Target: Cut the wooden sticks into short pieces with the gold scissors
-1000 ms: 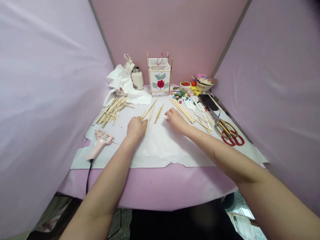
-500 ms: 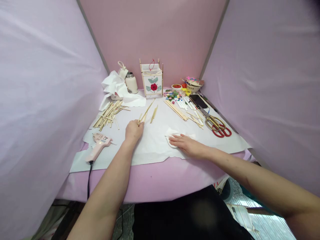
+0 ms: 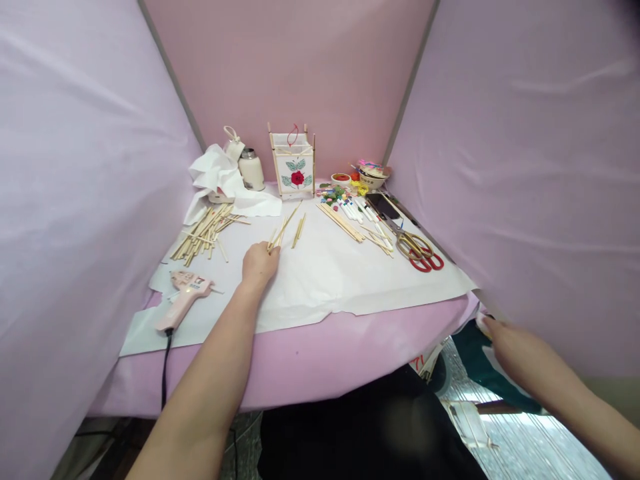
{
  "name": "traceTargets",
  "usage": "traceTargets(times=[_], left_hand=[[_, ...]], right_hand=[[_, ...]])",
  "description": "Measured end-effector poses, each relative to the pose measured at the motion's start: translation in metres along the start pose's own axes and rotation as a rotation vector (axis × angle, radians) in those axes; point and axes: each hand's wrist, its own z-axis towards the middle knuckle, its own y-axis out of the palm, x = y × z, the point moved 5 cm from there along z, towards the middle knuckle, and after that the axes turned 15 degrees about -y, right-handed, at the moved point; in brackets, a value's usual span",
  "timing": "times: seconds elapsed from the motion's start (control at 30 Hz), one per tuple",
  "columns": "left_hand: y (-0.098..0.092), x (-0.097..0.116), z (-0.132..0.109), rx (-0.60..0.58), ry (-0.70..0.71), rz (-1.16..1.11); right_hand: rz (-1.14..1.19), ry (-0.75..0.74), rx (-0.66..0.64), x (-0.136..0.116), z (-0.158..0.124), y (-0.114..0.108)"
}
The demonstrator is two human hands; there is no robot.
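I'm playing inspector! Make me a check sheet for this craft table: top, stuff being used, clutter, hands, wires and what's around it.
Surface: white sheet over pink cloth; front edge uneven.
Things in use: thin sticks in the left hand; loose sticks just beside them.
Clutter: stick pile on the left; markers, phone and scissors on the right.
Left hand: gripping sticks.
Right hand: past the table's right corner; something white at its fingertips, unclear what.
Cables: black cord from pink glue gun, over the front edge.
Surroundings: pale purple curtains both sides.
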Motion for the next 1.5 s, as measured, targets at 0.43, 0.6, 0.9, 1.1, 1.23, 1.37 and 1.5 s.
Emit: traceTargets(times=[0.43,0.6,0.9,1.1,1.23,1.37,1.5], left_hand=[[-0.002,-0.003,0.001,-0.002,-0.065,-0.084],[-0.001,-0.004,0.003,0.002,-0.100,-0.065],[-0.002,-0.004,0.002,0.006,-0.111,-0.083],[-0.001,-0.004,0.002,0.003,-0.111,-0.091],[-0.002,-0.005,0.002,0.006,-0.118,-0.098],[-0.002,-0.007,0.002,-0.006,-0.130,-0.105],[-0.002,-0.007,0.003,-0.009,-0.114,-0.106]], right_hand=[[0.327,-0.806,0.003,-0.354,0.112,0.030],[0.275,-0.571,-0.041,-0.249,0.090,0.044],[-0.023,0.104,-0.150,0.005,-0.009,0.071],[-0.130,0.026,0.113,-0.035,-0.005,0.007],[0.095,-0.517,0.313,-0.178,0.023,-0.017],[0.337,-0.991,0.016,-0.276,0.025,0.017],[0.341,-0.787,0.008,-0.219,0.019,0.046]])
